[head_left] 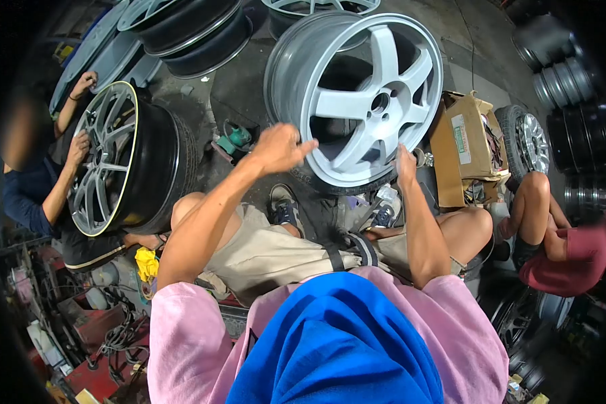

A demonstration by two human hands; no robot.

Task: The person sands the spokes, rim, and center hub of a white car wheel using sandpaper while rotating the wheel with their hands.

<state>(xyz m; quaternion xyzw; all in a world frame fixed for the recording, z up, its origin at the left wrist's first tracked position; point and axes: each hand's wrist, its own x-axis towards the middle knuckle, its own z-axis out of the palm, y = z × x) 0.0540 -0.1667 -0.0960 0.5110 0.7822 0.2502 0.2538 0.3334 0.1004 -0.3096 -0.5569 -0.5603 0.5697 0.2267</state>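
Note:
A light grey wheel rim [345,104] with broad spokes stands tilted in front of me, resting low on what looks like a tyre [303,180]. My left hand [281,149] is at the rim's left edge, its fingers curled and a little blurred, one digit stretched toward the edge. Whether it holds anything small is hidden. At the lower right edge of the rim, my right hand [406,167] has its fingers closed on the lip.
A green power tool [236,137] lies on the floor left of the rim. To the right stands an open cardboard box [459,145]. One person at left handles another wheel [101,158]; another person [565,259] sits at right. More rims [188,40] stack behind.

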